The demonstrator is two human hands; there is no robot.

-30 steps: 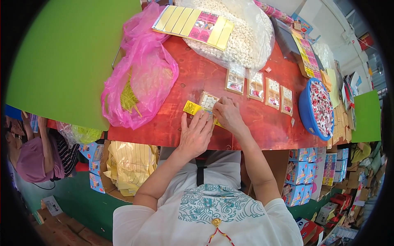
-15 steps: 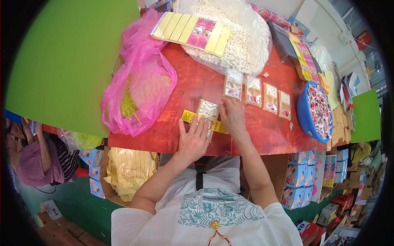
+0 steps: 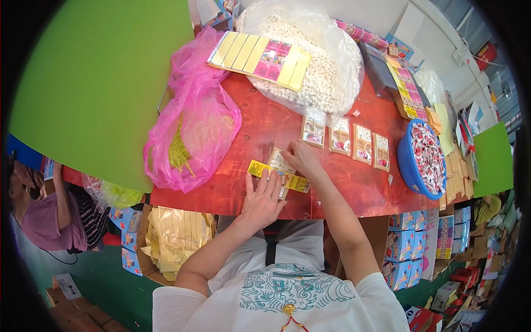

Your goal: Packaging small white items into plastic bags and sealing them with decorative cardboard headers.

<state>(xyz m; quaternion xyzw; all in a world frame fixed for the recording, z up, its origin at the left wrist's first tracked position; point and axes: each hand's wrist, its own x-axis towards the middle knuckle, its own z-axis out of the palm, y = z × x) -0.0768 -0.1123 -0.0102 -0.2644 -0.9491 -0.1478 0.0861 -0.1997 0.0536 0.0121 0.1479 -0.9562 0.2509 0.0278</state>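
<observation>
A small compartment tray [image 3: 279, 159] with white pieces lies near the table's front edge, a yellow printed card strip [image 3: 299, 183] across it. My left hand [image 3: 260, 203] rests flat on strip and tray, fingers stretched out. At the tray's far right corner is my right hand [image 3: 305, 160], its fingers bent and drawn together; what they hold, if anything, is hidden. Beyond it stands a row of several similar filled trays [image 3: 339, 135], with white pieces and red-and-white packets in their compartments.
A clear bag of white pieces [image 3: 326, 72] lies at the back, partly under a yellow and pink card sheet [image 3: 232, 52]. A pink plastic bag [image 3: 207, 133] is on the left. To the right, a blue basin [image 3: 408, 171] holds small packets. Another person [image 3: 52, 218] sits far left.
My right hand has moved a little left along the tray's far end, its fingers now closer together. The left hand stays on the strip, which now slants more. The whole view has shifted slightly.
</observation>
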